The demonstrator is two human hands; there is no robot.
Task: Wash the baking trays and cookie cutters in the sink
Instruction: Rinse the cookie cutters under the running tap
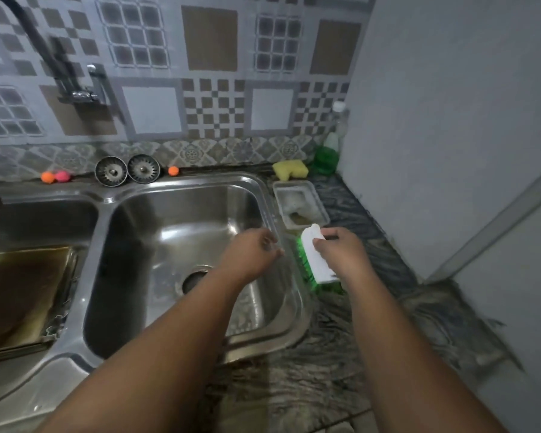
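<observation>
Brown trays (22, 292) in L basin (44, 214), far from R grip (341, 250) w/ brush (318, 260)

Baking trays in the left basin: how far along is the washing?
Nothing looks done: the stacked brown-stained metal baking trays sit in the left basin of the steel sink. In hand: the right hand grips a white scrub brush with green bristles beside the sink; the left hand holds nothing. Left: scrubbing and rinsing every tray; cookie cutters cannot be clearly made out.
</observation>
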